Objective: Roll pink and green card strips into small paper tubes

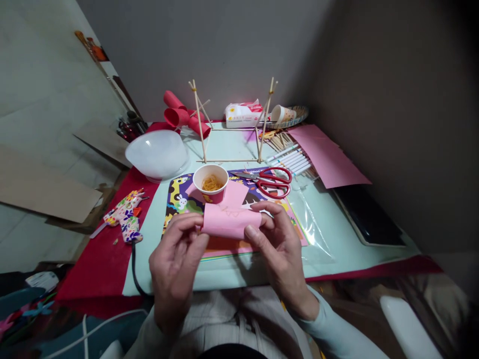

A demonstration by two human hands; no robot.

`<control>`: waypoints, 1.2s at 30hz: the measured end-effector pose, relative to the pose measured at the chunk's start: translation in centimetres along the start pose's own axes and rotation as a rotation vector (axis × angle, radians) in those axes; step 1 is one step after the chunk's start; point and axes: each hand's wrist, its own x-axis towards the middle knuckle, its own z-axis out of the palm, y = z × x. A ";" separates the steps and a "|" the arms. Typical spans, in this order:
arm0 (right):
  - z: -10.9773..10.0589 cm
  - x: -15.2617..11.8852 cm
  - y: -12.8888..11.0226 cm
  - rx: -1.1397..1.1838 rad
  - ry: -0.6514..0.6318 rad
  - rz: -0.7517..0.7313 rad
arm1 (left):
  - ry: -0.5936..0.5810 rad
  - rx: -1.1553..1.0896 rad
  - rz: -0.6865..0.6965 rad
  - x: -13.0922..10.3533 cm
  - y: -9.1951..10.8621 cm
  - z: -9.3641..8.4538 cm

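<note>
Both my hands hold a small piece of pink paper (232,220), curled over into a roll, just above the table's near edge. My left hand (175,264) pinches its left end between thumb and fingers. My right hand (279,244) grips its right end, thumb on the front. Right behind the paper stands a red paper cup (210,183) with orange rubber bands inside. Under the cup lies a colourful printed cartoon sheet (179,197).
Red-handled scissors (271,182) lie right of the cup. Behind stand a wooden stick frame (232,124), red paper tubes (183,115), a tissue pack (242,114), markers (292,159) and a pink sheet (327,154). A white bowl (157,154) and patterned glue gun (125,215) sit left.
</note>
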 end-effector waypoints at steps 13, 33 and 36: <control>1.4 -0.7 0.3 -0.018 0.072 -0.119 | -0.092 -0.010 -0.127 -0.5 2.0 1.0; 0.6 -0.1 0.9 -0.067 -0.026 -0.124 | 0.101 -0.096 -0.293 0.3 0.4 0.9; 0.7 0.0 0.8 -0.075 -0.030 -0.138 | 0.100 -0.082 -0.277 0.5 0.4 1.0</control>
